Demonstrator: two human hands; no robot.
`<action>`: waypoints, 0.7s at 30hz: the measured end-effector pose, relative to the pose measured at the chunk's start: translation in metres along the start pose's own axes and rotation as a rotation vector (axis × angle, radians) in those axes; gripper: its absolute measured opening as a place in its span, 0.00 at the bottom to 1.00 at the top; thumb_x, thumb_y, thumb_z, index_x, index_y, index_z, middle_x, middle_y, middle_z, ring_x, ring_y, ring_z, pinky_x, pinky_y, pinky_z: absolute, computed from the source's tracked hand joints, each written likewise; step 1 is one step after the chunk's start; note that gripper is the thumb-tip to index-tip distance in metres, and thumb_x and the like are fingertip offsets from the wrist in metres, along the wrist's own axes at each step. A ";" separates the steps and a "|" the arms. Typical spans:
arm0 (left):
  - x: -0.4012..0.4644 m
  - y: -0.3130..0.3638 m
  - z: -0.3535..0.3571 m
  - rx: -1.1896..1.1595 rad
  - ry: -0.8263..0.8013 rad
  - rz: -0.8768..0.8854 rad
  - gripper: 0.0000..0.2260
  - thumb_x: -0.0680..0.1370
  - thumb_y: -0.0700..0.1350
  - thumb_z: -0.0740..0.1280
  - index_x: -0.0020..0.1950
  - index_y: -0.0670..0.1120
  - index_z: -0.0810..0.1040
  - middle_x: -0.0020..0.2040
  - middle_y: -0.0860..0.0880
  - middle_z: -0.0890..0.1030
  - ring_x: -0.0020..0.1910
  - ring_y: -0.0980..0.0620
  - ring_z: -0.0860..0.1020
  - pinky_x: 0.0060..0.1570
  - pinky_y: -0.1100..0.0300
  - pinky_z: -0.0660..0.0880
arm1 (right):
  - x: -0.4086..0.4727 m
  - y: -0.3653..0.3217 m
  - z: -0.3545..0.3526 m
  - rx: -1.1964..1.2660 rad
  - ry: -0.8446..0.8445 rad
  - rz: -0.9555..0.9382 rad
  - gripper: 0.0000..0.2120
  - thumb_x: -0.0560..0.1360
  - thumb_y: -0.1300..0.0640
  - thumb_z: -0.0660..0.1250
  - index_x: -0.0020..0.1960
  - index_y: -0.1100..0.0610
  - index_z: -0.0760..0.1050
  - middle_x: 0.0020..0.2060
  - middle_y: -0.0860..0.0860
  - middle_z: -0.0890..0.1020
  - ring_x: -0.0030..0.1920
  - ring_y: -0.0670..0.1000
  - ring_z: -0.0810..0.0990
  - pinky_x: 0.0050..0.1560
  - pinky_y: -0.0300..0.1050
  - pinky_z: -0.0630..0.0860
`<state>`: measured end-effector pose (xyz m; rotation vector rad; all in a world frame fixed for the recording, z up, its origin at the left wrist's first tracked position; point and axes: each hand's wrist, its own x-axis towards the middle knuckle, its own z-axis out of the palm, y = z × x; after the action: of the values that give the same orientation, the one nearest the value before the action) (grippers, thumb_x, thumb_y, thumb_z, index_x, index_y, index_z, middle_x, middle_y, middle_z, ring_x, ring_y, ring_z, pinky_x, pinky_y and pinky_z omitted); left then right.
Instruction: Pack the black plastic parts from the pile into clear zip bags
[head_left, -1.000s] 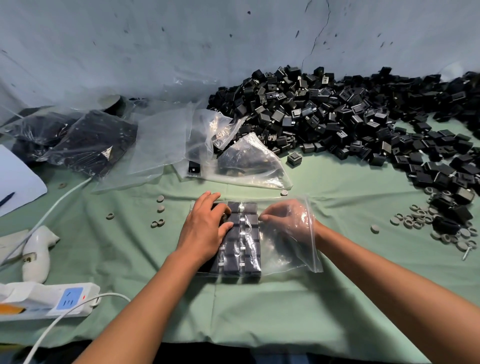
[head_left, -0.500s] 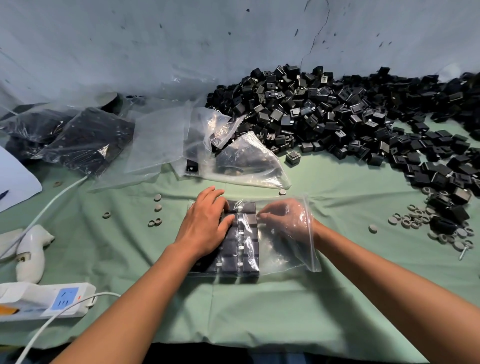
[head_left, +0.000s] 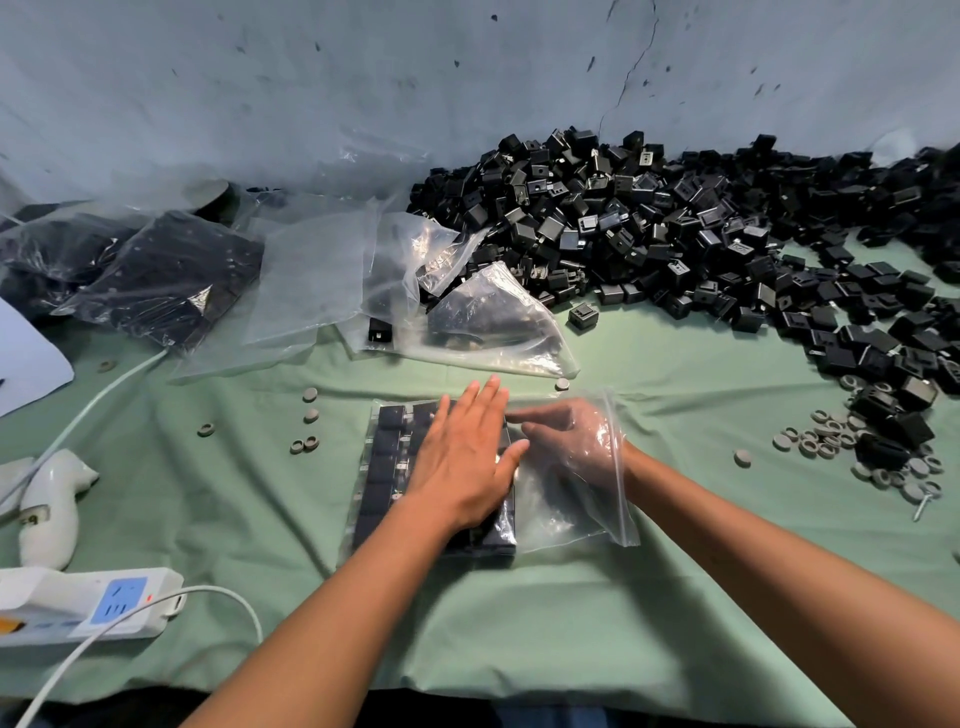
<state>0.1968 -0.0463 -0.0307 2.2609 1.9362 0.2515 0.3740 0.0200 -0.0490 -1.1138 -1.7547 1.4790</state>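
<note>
Pressing flat-fingered, the left hand (head_left: 462, 462) steadies rows of black plastic parts (head_left: 387, 467) inside a clear zip bag (head_left: 571, 514) lying in front of the pile (head_left: 675, 234); the right hand (head_left: 571, 441) reaches inside, fingers extended, grasping nothing. The slick, floppy film is probably best gripped at its mouth.

pale green table cloth (head_left: 623, 613), black plastic parts pile (head_left: 675, 234), clear zip bag (head_left: 571, 499), grey rings (head_left: 831, 441), white power strip (head_left: 78, 603) with blue panel
</note>
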 end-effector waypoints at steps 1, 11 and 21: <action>0.000 0.006 0.003 -0.012 -0.011 -0.010 0.32 0.84 0.62 0.47 0.84 0.49 0.43 0.84 0.52 0.41 0.82 0.54 0.40 0.81 0.50 0.38 | 0.000 0.000 0.000 -0.001 -0.005 -0.006 0.14 0.81 0.69 0.65 0.65 0.65 0.80 0.60 0.58 0.84 0.62 0.56 0.83 0.68 0.59 0.76; 0.002 0.012 0.020 0.095 -0.042 -0.049 0.34 0.81 0.64 0.37 0.83 0.49 0.40 0.83 0.51 0.39 0.82 0.51 0.38 0.80 0.48 0.37 | -0.014 -0.015 -0.037 0.124 -0.193 0.213 0.12 0.80 0.66 0.69 0.61 0.68 0.81 0.49 0.63 0.86 0.45 0.56 0.85 0.49 0.49 0.81; 0.003 0.012 0.022 0.073 -0.016 -0.051 0.35 0.80 0.64 0.37 0.84 0.49 0.42 0.84 0.51 0.42 0.82 0.51 0.40 0.80 0.49 0.37 | 0.058 -0.036 -0.114 -0.904 0.416 0.184 0.17 0.75 0.66 0.64 0.61 0.55 0.82 0.58 0.57 0.82 0.56 0.57 0.81 0.55 0.48 0.79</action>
<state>0.2138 -0.0456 -0.0492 2.2473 2.0233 0.1581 0.4346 0.1245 0.0057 -1.8895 -2.0649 0.4084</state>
